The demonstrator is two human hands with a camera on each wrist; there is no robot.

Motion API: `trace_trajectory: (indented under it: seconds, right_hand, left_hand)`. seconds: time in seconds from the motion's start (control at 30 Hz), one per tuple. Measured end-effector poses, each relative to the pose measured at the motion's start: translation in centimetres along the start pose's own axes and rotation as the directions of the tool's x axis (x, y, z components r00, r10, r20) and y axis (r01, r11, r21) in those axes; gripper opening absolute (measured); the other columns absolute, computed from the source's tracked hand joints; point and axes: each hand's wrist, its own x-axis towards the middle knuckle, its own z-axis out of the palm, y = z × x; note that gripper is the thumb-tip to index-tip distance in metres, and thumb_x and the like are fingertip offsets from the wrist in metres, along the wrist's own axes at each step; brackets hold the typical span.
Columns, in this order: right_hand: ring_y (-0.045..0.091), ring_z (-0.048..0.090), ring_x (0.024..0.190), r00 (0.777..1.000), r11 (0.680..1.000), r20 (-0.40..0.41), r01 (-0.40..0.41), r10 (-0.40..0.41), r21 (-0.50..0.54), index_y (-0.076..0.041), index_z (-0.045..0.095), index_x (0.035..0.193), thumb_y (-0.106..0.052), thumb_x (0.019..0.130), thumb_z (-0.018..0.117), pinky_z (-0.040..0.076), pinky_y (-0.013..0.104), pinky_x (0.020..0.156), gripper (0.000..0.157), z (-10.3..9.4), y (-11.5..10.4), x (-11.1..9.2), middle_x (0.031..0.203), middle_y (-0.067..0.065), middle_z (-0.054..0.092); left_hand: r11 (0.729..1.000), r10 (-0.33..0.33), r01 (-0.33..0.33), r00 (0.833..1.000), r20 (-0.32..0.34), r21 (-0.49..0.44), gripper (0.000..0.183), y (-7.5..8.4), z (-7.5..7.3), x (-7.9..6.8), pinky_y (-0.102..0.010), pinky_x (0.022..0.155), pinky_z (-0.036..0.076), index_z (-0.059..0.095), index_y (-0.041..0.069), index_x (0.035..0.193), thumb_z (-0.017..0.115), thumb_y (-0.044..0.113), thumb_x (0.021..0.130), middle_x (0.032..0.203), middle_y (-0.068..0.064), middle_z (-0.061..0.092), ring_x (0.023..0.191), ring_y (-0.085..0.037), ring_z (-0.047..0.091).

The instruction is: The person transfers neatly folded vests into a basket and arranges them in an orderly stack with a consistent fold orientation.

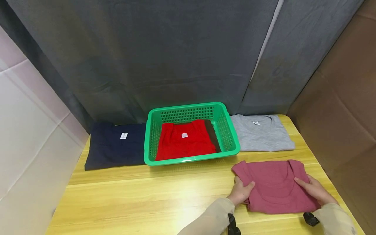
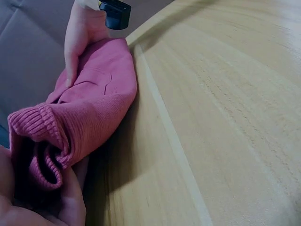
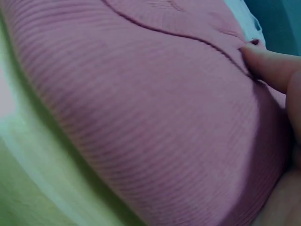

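Note:
A folded dusky-pink ribbed knit top (image 1: 273, 189) is on the right part of the table, its round neckline facing up. My left hand (image 1: 241, 192) grips its left side, thumb on top and fingers underneath. On the opposite side my right hand (image 1: 316, 191) holds the edge, with its thumb laid over the cloth. The left wrist view shows the folded layers of the knit top (image 2: 99, 94) end-on, their near end raised off the wood in my left hand. In the right wrist view, the right thumb (image 3: 270, 68) presses near the neckline seam; the fingers below are partly hidden.
Behind stands a green plastic basket (image 1: 191, 160) holding a folded red top (image 1: 185, 145) and a dark brown cloth (image 1: 212, 132). A folded navy shirt (image 1: 114, 151) lies left of it, a folded grey T-shirt (image 1: 259, 137) right. Fabric walls border the wooden table (image 1: 132, 202).

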Motion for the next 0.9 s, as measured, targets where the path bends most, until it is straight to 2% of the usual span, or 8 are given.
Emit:
trace_trajectory:
  seconds: [0.13, 0.37, 0.67, 0.77, 0.9]
  right_hand:
    - [-0.001, 0.048, 0.084, 0.999, 0.999, -0.052, -0.005, 0.003, -0.039, 0.016, 0.018, 0.134, -0.039, 0.096, 0.038, 0.045, 0.024, 0.072, 0.07, 0.4, 0.1, 0.0, 0.124, 0.035, 0.041]
    - [-0.004, 0.045, 0.082, 0.993, 0.995, -0.118, 0.007, -0.018, -0.096, 0.013, 0.023, 0.135, -0.04, 0.095, 0.039, 0.043, 0.021, 0.069, 0.068, 0.9, 0.0, 0.0, 0.125, 0.036, 0.04]
    - [-0.005, 0.045, 0.076, 0.98, 0.995, -0.196, 0.024, -0.042, -0.094, 0.012, 0.03, 0.131, -0.038, 0.094, 0.043, 0.044, 0.021, 0.066, 0.064, 1.2, -0.4, -0.8, 0.121, 0.037, 0.043]
    - [-0.008, 0.044, 0.075, 0.973, 0.995, -0.224, 0.028, -0.048, -0.093, 0.011, 0.03, 0.131, -0.038, 0.094, 0.044, 0.044, 0.02, 0.065, 0.063, 1.2, -0.4, -1.1, 0.121, 0.037, 0.043]
    - [-0.01, 0.042, 0.074, 0.968, 0.995, -0.246, 0.024, -0.048, -0.101, 0.011, 0.03, 0.132, -0.038, 0.094, 0.044, 0.043, 0.02, 0.064, 0.063, 1.2, -0.4, -1.4, 0.122, 0.037, 0.043]
  left_hand:
    - [0.999, 0.011, -0.01, 1.0, -0.023, 0.04, 0.069, -0.1, -0.1, 0.0, -0.048, 0.101, 0.031, 0.017, -0.013, 0.135, 0.056, 0.019, 0.088, 0.127, -0.037, 0.038, 0.12, -0.044, 0.039]
    - [0.988, 0.04, -0.032, 0.998, -0.053, 0.153, 0.057, -0.4, -0.3, 0.0, -0.045, 0.093, 0.04, 0.025, -0.006, 0.134, 0.054, 0.015, 0.089, 0.118, -0.03, 0.051, 0.11, -0.038, 0.05]
    - [0.984, 0.086, -0.076, 0.995, -0.056, 0.162, 0.056, -0.9, -0.8, 0.2, -0.043, 0.096, 0.039, 0.026, -0.004, 0.135, 0.054, 0.012, 0.089, 0.121, -0.027, 0.052, 0.112, -0.036, 0.05]
    - [0.98, 0.117, -0.106, 0.991, -0.058, 0.167, 0.052, -0.9, -0.9, 0.2, -0.042, 0.095, 0.04, 0.03, -0.003, 0.133, 0.055, 0.011, 0.089, 0.118, -0.026, 0.053, 0.111, -0.035, 0.051]
    - [0.98, 0.128, -0.118, 0.99, -0.055, 0.161, 0.048, -1.0, -0.9, 0.2, -0.041, 0.095, 0.04, 0.034, 0.0, 0.131, 0.055, 0.01, 0.088, 0.117, -0.023, 0.055, 0.11, -0.033, 0.052]
